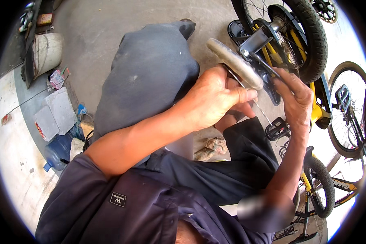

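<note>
My left hand (217, 95) is closed, its thumb and fingers pinching a thin metal rod (262, 114) that points down to the right. Beside those fingers is a small pale wheel (232, 61), which looks like a training wheel, joined to a metal bracket (256, 42). My right hand (296, 97) has its fingers closed around the dark lower part of this bracket. What lies inside the right palm is hidden. Close above the bracket is the large black-tyred wheel (316, 44) of a yellow and black bicycle, with a pedal (277, 129) below my hands.
More bicycles stand at the right, one with a black wheel (323, 187). On the left are a white bucket (49, 53), grey blocks (61, 110) and a blue water jug (57, 152). A dirty glove or rag (215, 145) lies on the floor between my legs.
</note>
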Demonstrator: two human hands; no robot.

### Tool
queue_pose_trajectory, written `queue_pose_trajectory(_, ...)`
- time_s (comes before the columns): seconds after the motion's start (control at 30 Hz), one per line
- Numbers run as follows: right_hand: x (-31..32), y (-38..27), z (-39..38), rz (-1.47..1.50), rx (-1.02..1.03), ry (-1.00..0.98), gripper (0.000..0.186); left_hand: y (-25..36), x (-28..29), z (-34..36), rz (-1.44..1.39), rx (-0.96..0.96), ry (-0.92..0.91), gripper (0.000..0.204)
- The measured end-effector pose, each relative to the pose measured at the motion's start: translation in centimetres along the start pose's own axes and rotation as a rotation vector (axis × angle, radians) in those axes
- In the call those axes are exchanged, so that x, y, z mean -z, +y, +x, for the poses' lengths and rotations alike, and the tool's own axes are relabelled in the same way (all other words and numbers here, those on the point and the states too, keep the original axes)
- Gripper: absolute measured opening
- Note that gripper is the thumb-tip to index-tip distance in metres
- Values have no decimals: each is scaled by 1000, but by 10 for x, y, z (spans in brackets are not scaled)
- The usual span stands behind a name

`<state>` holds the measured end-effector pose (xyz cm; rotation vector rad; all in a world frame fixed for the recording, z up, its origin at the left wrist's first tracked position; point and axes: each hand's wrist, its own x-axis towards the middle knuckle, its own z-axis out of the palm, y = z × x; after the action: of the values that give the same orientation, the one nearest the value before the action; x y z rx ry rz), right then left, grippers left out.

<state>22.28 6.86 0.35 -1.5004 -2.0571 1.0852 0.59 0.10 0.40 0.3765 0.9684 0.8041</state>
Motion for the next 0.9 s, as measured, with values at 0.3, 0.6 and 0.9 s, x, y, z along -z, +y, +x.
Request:
queue_pose_trajectory(0.3,3,-5,3,-11,-2,-25,22,-7,3,3,7,-86,12,27)
queue_pose_trajectory(0.6,1,0,6,57,36,-24,23,-6,2,1,-33,-38,23,24)
queue_pose_trajectory(0.9,0,1,11,15,133,-67,24,-7,4,2,0,-66,-7,24)
